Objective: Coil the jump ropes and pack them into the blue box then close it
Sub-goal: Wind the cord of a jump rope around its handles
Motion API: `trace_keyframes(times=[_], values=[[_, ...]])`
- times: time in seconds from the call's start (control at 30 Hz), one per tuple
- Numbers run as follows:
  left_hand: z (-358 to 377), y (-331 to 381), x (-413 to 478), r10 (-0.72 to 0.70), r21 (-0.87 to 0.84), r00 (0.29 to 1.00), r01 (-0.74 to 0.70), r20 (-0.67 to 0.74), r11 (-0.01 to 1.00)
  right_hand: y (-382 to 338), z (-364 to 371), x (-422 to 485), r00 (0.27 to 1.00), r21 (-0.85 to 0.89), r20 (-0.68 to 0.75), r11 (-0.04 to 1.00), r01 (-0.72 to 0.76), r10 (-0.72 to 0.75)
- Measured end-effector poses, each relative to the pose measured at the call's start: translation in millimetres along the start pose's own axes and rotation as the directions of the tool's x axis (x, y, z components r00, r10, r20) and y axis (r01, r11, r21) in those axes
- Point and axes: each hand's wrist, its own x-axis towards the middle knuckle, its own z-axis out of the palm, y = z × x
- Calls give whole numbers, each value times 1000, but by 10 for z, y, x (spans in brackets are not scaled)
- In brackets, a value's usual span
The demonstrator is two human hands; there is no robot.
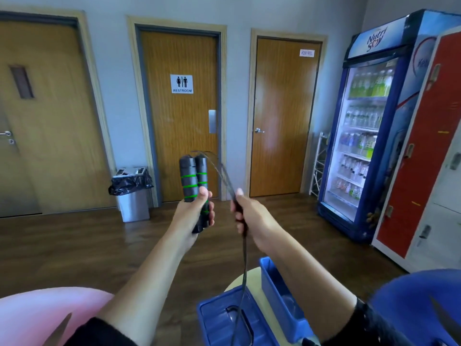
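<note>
black foam handles [193,181], 2 together, clamped in left hand [190,217] fingers; right hand [253,217] fingers clamp the cord [245,258].

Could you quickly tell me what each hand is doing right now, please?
Left hand: grips both jump rope handles.
Right hand: grips the rope cord.

One wide-angle head camera looks forward and slightly down; the left hand [191,216] and right hand [252,217] are near, the restroom door [179,126] far.
</note>
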Motion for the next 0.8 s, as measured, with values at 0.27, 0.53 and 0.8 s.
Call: trace_keyframes(times=[0.27,0.53,0.8], values=[[172,114,-13,-2,-95,998,8,70,995,224,282,-163,960,88,270,991,-105,78],[223,122,-105,-35,-127,992,51,125,991,363,246,-180,972,-66,225,996,-52,66],[74,294,-110,-91,-114,974,117,207,987,1021,226,-178,945,28,325,998,-50,38]])
